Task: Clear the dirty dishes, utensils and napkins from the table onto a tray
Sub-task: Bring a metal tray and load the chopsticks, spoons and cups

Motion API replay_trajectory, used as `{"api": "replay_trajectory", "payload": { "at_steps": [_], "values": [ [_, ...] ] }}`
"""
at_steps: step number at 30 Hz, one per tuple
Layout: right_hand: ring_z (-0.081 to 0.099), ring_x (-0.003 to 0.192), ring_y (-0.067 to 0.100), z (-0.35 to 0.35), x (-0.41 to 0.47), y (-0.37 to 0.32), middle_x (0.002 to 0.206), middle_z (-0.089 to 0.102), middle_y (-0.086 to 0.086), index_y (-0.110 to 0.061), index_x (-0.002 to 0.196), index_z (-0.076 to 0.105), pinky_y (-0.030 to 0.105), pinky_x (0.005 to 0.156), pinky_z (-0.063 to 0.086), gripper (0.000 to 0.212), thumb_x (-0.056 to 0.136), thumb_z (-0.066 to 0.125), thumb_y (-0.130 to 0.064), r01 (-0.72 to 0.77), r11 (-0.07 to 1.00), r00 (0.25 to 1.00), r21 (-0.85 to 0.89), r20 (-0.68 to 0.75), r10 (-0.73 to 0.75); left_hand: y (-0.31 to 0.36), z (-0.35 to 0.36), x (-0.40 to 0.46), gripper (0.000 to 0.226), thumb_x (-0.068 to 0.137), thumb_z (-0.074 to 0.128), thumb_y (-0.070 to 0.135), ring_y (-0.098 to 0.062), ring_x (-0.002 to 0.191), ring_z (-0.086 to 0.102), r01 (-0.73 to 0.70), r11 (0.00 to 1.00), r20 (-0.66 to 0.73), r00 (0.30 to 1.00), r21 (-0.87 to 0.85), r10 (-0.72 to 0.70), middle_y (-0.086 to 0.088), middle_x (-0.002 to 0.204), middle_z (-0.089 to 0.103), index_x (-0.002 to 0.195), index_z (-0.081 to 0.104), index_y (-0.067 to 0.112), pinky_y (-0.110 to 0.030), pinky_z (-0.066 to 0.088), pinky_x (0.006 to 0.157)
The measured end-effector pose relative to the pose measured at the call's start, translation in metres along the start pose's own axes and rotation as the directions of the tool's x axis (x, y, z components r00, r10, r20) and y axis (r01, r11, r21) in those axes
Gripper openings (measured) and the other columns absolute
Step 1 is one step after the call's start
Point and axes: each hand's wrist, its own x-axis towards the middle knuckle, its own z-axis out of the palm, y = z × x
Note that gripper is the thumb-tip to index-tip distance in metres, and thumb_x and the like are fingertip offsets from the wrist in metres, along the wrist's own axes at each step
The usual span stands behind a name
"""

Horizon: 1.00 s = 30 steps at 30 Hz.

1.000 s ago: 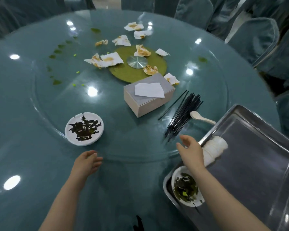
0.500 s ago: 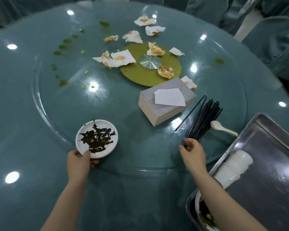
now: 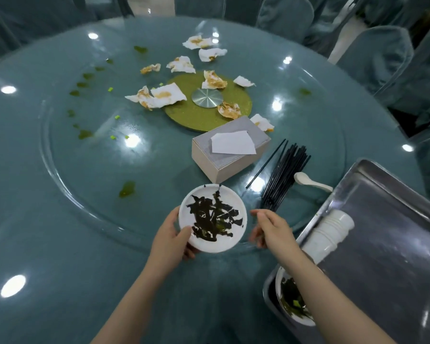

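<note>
Left hand grasps the plate at its near-left rim, thumb on top, fingers beneath. Plate white, smeared with dark leafy scraps, held just over the turntable's near edge. Right hand just right of the plate, fingers loosely spread, holding nothing. Right of that, the tray. Beyond the grip: chopsticks, spoon, box, then soiled napkins.

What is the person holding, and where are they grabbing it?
The left hand holds the white plate of dark scraps by its near-left rim, thumb on top. The right hand holds nothing.
</note>
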Motion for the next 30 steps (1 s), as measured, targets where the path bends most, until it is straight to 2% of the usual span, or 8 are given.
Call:
{"api": "replay_trajectory", "payload": {
  "at_steps": [4,6,11,16,18,21,25,30],
  "values": [
    [0.056,0.047,0.01,-0.021,-0.03,-0.003,0.057,0.066,-0.003,-0.028,0.099,0.059,0.019,0.044,0.044,0.029,0.099,0.034,-0.045,0.029,1.0,0.995,-0.005,0.099,-0.028,0.018,0.028,-0.014,0.048,0.09,0.043,0.003,-0.019,0.041,0.058,-0.022,0.998,0.117,0.993,0.067,0.014,-0.009,0.055,0.066,0.123,0.047,0.037,-0.023,0.042,0.04],
    [0.055,0.044,0.007,-0.036,-0.04,0.002,0.057,0.066,-0.009,-0.033,0.101,0.057,0.02,0.043,0.043,0.012,0.098,0.045,-0.035,0.038,0.999,0.997,-0.019,0.064,-0.036,0.027,0.044,-0.019,0.046,0.092,0.044,0.007,-0.019,0.043,0.059,-0.041,0.996,0.191,0.981,0.085,0.024,-0.01,0.058,0.068,0.126,0.046,0.038,-0.024,0.044,0.043],
    [0.057,0.046,0.009,-0.084,-0.065,0.029,0.064,0.07,-0.001,-0.033,0.105,0.059,0.022,0.045,0.046,0.021,0.095,0.05,-0.017,-0.016,0.993,0.997,0.114,-0.073,0.025,0.044,0.089,-0.037,0.038,0.095,0.052,0.024,-0.019,0.054,0.066,-0.053,0.991,0.376,0.926,0.125,0.003,-0.008,0.071,0.073,0.128,0.041,0.04,-0.026,0.049,0.051],
    [0.053,0.043,0.01,-0.133,-0.087,0.074,0.059,0.067,-0.001,-0.027,0.101,0.061,0.023,0.042,0.043,0.02,0.096,0.048,-0.013,-0.053,0.95,0.952,0.307,-0.271,0.14,0.045,0.125,-0.042,0.036,0.097,0.051,0.021,-0.02,0.059,0.066,-0.025,0.987,0.336,0.941,0.158,-0.03,-0.008,0.077,0.074,0.132,0.042,0.028,-0.029,0.051,0.057],
    [0.047,0.039,0.01,-0.154,-0.094,0.096,0.05,0.059,0.0,-0.019,0.098,0.061,0.023,0.039,0.038,0.018,0.096,0.046,-0.01,-0.058,0.933,0.903,0.355,-0.379,0.201,0.042,0.136,-0.045,0.036,0.097,0.05,0.016,-0.018,0.06,0.065,-0.008,0.984,0.321,0.946,0.179,-0.05,-0.008,0.077,0.074,0.132,0.044,0.023,-0.027,0.05,0.057],
    [0.046,0.04,0.013,-0.182,-0.102,0.13,0.055,0.058,0.007,-0.015,0.094,0.058,0.024,0.04,0.035,0.015,0.095,0.044,-0.009,-0.096,0.918,0.817,0.385,-0.496,0.294,0.039,0.152,-0.048,0.032,0.097,0.05,0.013,-0.012,0.058,0.065,0.017,0.978,0.313,0.946,0.208,-0.083,-0.005,0.075,0.074,0.128,0.048,0.021,-0.021,0.049,0.055],
    [0.045,0.042,0.017,-0.203,-0.1,0.166,0.059,0.057,0.013,-0.013,0.092,0.058,0.024,0.041,0.035,0.015,0.095,0.044,-0.01,-0.163,0.895,0.753,0.416,-0.534,0.385,0.035,0.167,-0.051,0.027,0.097,0.05,0.015,-0.008,0.062,0.066,0.012,0.965,0.31,0.946,0.263,-0.096,-0.001,0.078,0.075,0.123,0.052,0.023,-0.018,0.048,0.059],
    [0.05,0.045,0.016,-0.205,-0.088,0.187,0.061,0.06,0.012,-0.014,0.086,0.06,0.022,0.041,0.042,0.017,0.096,0.047,-0.015,-0.243,0.869,0.752,0.431,-0.482,0.45,0.033,0.177,-0.047,0.025,0.097,0.049,0.016,-0.012,0.069,0.069,0.009,0.952,0.295,0.95,0.305,-0.103,0.0,0.081,0.075,0.12,0.054,0.024,-0.017,0.049,0.06]
  ]
}}
